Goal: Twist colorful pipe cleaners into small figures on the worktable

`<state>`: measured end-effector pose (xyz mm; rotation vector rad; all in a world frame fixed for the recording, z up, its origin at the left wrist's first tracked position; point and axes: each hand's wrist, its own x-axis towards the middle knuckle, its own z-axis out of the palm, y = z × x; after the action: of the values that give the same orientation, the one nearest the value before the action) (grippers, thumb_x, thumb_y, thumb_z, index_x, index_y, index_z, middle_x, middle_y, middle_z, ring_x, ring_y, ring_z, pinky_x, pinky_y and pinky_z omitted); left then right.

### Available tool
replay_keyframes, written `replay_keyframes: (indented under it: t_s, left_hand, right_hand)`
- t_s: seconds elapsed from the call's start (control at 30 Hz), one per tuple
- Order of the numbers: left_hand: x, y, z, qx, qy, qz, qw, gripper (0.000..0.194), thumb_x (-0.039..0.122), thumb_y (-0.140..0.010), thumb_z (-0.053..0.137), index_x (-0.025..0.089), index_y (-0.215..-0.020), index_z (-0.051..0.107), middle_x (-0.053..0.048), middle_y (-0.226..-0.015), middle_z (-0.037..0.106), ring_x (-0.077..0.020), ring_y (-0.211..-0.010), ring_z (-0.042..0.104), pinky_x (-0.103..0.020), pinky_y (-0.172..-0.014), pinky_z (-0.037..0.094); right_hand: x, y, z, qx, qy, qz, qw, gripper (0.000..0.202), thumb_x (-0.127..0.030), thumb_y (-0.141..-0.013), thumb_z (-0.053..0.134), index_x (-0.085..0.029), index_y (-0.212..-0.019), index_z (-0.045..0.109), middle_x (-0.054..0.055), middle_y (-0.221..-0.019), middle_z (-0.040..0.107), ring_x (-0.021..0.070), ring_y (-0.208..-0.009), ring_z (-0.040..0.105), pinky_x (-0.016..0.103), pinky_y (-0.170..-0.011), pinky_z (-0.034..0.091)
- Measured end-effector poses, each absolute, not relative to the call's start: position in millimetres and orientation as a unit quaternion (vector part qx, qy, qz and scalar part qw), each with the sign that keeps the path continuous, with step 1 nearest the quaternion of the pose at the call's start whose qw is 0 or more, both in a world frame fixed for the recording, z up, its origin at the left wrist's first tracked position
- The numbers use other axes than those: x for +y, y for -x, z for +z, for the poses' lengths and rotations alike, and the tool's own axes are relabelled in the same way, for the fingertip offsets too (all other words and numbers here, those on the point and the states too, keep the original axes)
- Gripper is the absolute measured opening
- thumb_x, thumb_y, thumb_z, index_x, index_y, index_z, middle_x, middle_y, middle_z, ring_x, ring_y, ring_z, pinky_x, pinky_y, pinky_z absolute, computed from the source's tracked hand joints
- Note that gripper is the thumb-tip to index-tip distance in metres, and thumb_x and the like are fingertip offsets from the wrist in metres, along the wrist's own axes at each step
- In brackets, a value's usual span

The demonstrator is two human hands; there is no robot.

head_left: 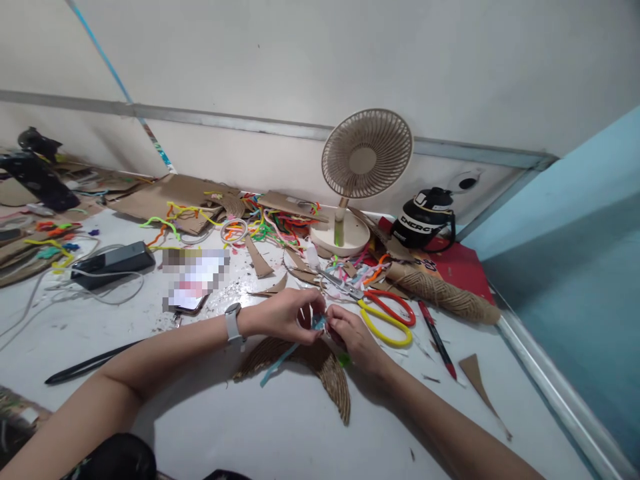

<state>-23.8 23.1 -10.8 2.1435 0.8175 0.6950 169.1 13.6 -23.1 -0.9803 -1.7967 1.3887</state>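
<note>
My left hand (295,316), with a watch at the wrist, has its thumb and fingers closed on a light blue pipe cleaner (276,367). A bunched part of it shows between both hands, and one end trails down to the left. My right hand (353,335) pinches at the same bunched part from the right; its fingertips are partly hidden. Under the hands lies a curved piece covered in brown twine (334,380). A bit of bright green (345,360) shows beside my right hand. Scissors (387,317) with red and yellow handles lie just beyond it.
Behind are a desk fan (367,153), a heap of coloured pipe cleaners (270,223) and cardboard (165,200). At right lie a twine roll (445,293), a red-black pen (437,340) and a black jug (425,217). A phone (200,280) and black power brick (115,263) lie left.
</note>
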Motion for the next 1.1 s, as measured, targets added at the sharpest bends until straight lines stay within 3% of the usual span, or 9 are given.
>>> replay_keyframes:
  t_s: [0.37, 0.6, 0.97, 1.1]
  left_hand:
    - [23.7, 24.9, -17.1, 0.336, -0.836, 0.260, 0.348, 0.030, 0.022, -0.069, 0.063, 0.018, -0.095, 0.049, 0.005, -0.061, 0.059, -0.0074, -0.051, 0.055, -0.016, -0.048, 0.039]
    - [22.3, 25.8, -12.9, 0.336, -0.855, 0.252, 0.305, 0.026, 0.024, -0.070, 0.062, 0.018, -0.093, 0.050, 0.005, -0.063, 0.060, -0.0072, -0.053, 0.056, -0.016, -0.051, 0.040]
    - [21.5, 24.3, -14.0, 0.336, -0.867, 0.233, 0.287, 0.028, 0.021, -0.072, 0.061, 0.017, -0.098, 0.050, 0.003, -0.065, 0.063, -0.0080, -0.056, 0.059, -0.015, -0.055, 0.040]
    - [22.0, 25.2, -13.9, 0.338, -0.858, 0.231, 0.310, 0.029, 0.022, -0.072, 0.063, 0.017, -0.098, 0.051, 0.003, -0.065, 0.063, -0.0078, -0.056, 0.059, -0.015, -0.053, 0.040]
  right_hand:
    - [14.2, -172.2, -28.4, -0.667, 0.392, 0.551, 0.312, 0.012, -0.024, -0.076, 0.042, -0.021, -0.065, 0.039, -0.005, -0.056, 0.035, 0.0113, -0.051, 0.029, 0.025, -0.048, 0.026]
    - [16.2, -173.9, -27.5, -0.690, 0.397, 0.530, 0.294, 0.014, -0.027, -0.077, 0.039, -0.022, -0.065, 0.038, -0.004, -0.055, 0.035, 0.0120, -0.051, 0.030, 0.026, -0.049, 0.026]
    - [18.4, -174.5, -30.1, -0.737, 0.382, 0.488, 0.268, 0.019, -0.029, -0.084, 0.040, -0.020, -0.068, 0.044, -0.002, -0.061, 0.044, 0.0133, -0.058, 0.039, 0.026, -0.055, 0.031]
    - [20.3, -174.8, -32.0, -0.713, 0.372, 0.536, 0.257, 0.015, -0.031, -0.085, 0.041, -0.021, -0.075, 0.046, -0.002, -0.063, 0.044, 0.0128, -0.057, 0.039, 0.026, -0.054, 0.032]
